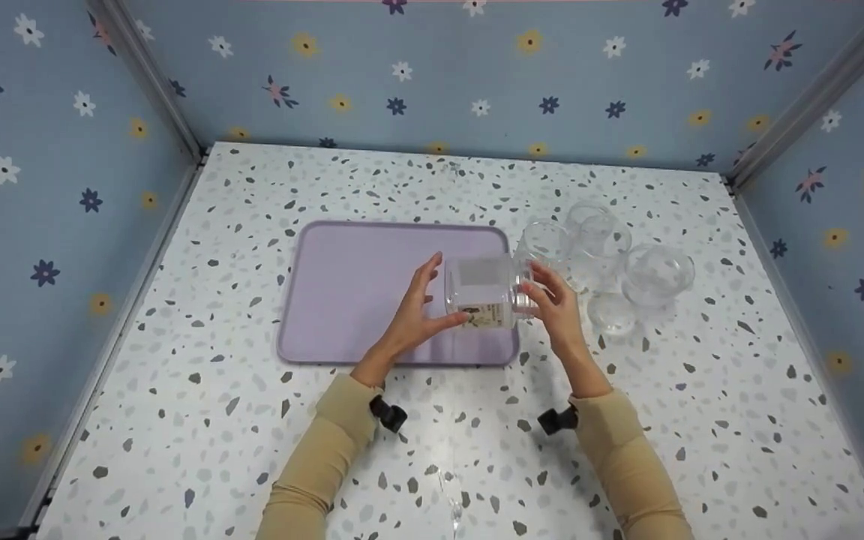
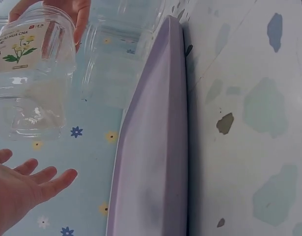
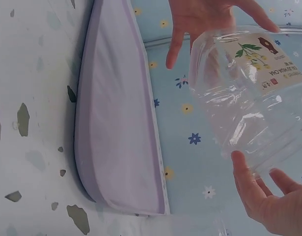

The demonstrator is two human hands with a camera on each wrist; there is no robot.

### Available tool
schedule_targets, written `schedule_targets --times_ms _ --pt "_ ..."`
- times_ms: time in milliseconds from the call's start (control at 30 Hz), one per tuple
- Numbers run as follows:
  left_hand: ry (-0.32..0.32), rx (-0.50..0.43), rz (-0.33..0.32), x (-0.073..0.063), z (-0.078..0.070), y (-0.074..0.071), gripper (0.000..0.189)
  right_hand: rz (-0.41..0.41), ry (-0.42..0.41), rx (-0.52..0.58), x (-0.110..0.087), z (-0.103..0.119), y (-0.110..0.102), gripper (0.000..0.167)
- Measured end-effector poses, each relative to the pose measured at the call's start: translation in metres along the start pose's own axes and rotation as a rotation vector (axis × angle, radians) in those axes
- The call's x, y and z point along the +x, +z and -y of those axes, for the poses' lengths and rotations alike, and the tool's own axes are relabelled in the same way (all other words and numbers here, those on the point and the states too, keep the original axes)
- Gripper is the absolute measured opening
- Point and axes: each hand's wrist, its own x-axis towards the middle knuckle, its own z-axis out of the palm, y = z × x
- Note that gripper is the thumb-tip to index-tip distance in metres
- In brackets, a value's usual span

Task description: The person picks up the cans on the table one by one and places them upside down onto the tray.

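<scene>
A clear plastic jar (image 1: 479, 291) lies sideways in the air above the right part of the lilac tray (image 1: 357, 292). Its paper label (image 2: 24, 46) shows yellow flowers and the words "HUA CHA". My right hand (image 1: 561, 315) grips the jar around its ridged neck, which points right. At the jar's base end, my left hand (image 1: 411, 321) is spread, thumb and fingers apart; in the left wrist view a gap shows between these fingers (image 2: 55, 184) and the jar. Inside, the jar looks bare.
Several more clear jars (image 1: 657, 276) stand close together right of the tray, near my right hand. A small clear round piece (image 1: 612, 315) lies in front of them. Flowered blue walls (image 1: 402, 71) enclose the speckled white table (image 1: 199, 420) at the back and sides.
</scene>
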Motion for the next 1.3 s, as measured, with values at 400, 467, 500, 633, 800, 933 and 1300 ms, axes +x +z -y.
schedule_targets --times_ms 400,467,500,633,800,933,1300 --pt "0.121 -0.214 0.011 0.0025 0.0017 0.0021 0.1 0.0 0.135 0.163 -0.0001 -0.002 0.0051 0.046" --pt "0.144 -0.233 0.008 0.0033 0.0015 0.0022 0.098 0.001 0.14 0.176 -0.0001 -0.0021 0.0053 0.045" --pt "0.151 -0.237 0.007 0.0038 0.0013 0.0022 0.097 0.003 0.142 0.181 -0.0001 -0.0023 0.0053 0.045" --pt "0.157 -0.239 0.002 0.0049 0.0013 0.0022 0.091 0.006 0.151 0.203 0.0004 -0.004 0.0052 0.044" --pt "0.154 -0.227 -0.011 0.0058 0.0052 0.002 0.088 0.014 0.161 0.211 0.0018 -0.0057 0.0049 0.044" --pt "0.162 -0.22 -0.017 0.0048 0.0001 0.0005 0.086 0.034 0.18 0.215 0.0023 -0.0038 0.0049 0.045" --pt "0.169 -0.183 -0.063 0.0028 -0.0014 -0.0036 0.084 0.14 0.251 0.121 0.0051 0.0007 0.0029 0.051"
